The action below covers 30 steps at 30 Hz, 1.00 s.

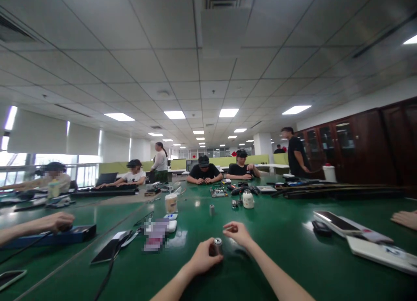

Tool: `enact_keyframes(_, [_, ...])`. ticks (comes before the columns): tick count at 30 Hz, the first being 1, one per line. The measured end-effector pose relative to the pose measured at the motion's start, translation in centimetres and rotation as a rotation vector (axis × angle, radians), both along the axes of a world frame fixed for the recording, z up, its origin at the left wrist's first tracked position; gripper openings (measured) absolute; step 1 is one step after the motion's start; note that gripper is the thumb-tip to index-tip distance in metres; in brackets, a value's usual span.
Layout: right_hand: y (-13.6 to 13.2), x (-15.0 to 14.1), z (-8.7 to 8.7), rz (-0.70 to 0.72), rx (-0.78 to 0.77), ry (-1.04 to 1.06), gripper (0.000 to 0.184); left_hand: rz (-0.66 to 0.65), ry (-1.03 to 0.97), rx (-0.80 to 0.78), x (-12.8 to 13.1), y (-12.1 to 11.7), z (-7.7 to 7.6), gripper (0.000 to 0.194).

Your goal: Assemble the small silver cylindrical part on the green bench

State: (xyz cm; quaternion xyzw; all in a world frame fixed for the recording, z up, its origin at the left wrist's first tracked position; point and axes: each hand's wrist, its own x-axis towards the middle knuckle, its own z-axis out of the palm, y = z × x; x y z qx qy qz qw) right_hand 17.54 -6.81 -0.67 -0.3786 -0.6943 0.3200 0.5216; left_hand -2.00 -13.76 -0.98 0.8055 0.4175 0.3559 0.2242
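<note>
My left hand [206,255] is wrapped round a small silver metal cylinder [218,244], thumb in front and fingers behind. The cylinder stands upright on the green table, its round top uncovered. Just right of it and slightly higher, my right hand [240,234] points left with curved fingers; a gap shows between them and I see nothing held. A second, similar metal cylinder [211,210] stands upright farther off. Beyond it to the right lies a small shiny metal piece [235,203] beside a white jar [248,200].
A cup [170,203], a pixelated phone-like item [157,236] and a black phone [110,246] lie left. Another person's hand [58,222] rests on a blue box [76,236]. At right are a tablet [337,223], a black object [322,228] and another hand [405,217]. People sit opposite.
</note>
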Motion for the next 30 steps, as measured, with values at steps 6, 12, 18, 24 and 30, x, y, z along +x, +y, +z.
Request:
enact_keyframes(6, [-2.3,-2.6,1.3,0.183,0.029,0.022,0.039,-0.002,-0.021,0.002,0.0,0.9,-0.7,0.036])
enact_keyframes(12, [-4.0,-3.0,2.4,0.147,0.099,-0.097,0.023,-0.013,-0.015,-0.020,-0.3,1.0,-0.7,0.050])
enact_keyframes(18, [-4.9,-2.0,4.3,0.094,0.132,-0.176,0.021,0.028,0.035,0.016,-0.4,1.0,-0.6,0.041])
enact_keyframes(24, [-4.9,-1.6,4.5,0.146,0.122,-0.303,0.018,0.021,0.075,0.006,-0.4,0.6,-0.2,0.043])
enact_keyframes(30, [-4.9,-1.6,4.2,0.140,0.128,-0.321,0.017,0.008,0.077,0.000,-0.4,0.6,-0.1,0.045])
